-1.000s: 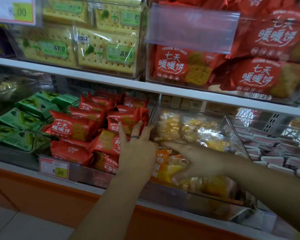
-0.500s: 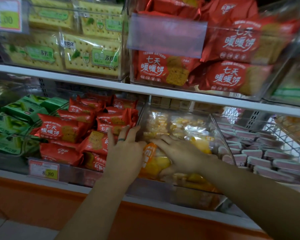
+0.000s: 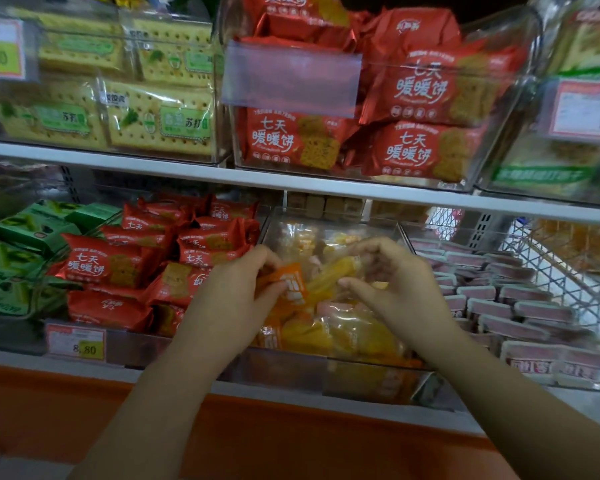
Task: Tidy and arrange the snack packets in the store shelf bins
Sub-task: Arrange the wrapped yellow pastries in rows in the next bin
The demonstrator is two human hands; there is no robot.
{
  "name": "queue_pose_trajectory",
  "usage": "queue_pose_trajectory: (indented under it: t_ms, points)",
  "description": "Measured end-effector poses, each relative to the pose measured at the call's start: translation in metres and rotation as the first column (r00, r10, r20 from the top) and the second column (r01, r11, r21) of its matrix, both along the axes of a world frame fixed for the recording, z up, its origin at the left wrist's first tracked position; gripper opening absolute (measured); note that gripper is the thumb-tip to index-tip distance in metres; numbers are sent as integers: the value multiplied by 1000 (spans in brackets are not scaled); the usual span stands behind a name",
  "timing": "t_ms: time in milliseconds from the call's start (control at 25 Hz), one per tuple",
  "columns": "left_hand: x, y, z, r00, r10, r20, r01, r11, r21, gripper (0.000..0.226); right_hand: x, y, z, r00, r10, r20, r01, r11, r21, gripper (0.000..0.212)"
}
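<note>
A clear bin point(image 3: 357, 372) on the lower shelf holds several orange and yellow snack packets. My left hand point(image 3: 232, 299) pinches the orange end of one orange-yellow packet point(image 3: 312, 282), raised a little above the pile. My right hand point(image 3: 392, 285) curls round the packet's other, clear end, thumb underneath. More yellow packets point(image 3: 343, 334) lie below them in the bin.
Red packets point(image 3: 108, 265) fill the bin to the left, green packets point(image 3: 18, 258) further left. Pink-topped packets point(image 3: 506, 306) are stacked in the right bin. The upper shelf point(image 3: 291, 181) carries bins of yellow crackers and red packets. A price tag point(image 3: 75, 342) hangs below.
Both hands went from lying flat on the packets to gripping one orange-yellow packet by its ends and lifting it slightly. The view has shifted left and closer.
</note>
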State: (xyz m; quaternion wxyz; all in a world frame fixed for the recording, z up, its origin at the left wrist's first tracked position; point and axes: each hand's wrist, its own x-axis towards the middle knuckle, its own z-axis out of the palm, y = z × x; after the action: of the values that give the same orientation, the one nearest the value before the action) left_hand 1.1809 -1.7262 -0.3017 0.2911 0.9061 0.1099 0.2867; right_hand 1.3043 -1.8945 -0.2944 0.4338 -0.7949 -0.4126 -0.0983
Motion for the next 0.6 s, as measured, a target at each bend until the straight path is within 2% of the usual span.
queue_pose_trajectory:
  t_ms: [80,160,240,320,400,480,600]
  points:
    - [-12,-5,7,988,-115,-104,110,993,-49,30,-16,-2,4,997,74,-31,-72,996,53,37]
    - [-19,-8,10,980,-159,-123,148,984,-98,28,-27,0,7,981,190,-42,-188,981,34,33]
    - [-19,-7,9,987,-124,-107,116,990,-82,17,-25,1,8,964,247,-99,-244,969,34,27]
    - [-19,-1,5,998,-24,-63,18,996,-83,13,-12,-2,0,965,171,-200,-168,985,28,21]
    - [-19,8,3,997,76,-9,-77,988,-134,10,0,-5,-14,991,5,-136,-35,975,-220,28]
    - [-20,14,1,989,144,16,-141,981,-135,11,4,-1,-31,999,-39,17,42,890,-454,29]
    - [-23,17,-3,978,203,41,-198,975,-99,15,3,15,-41,995,-8,98,56,866,-498,15]
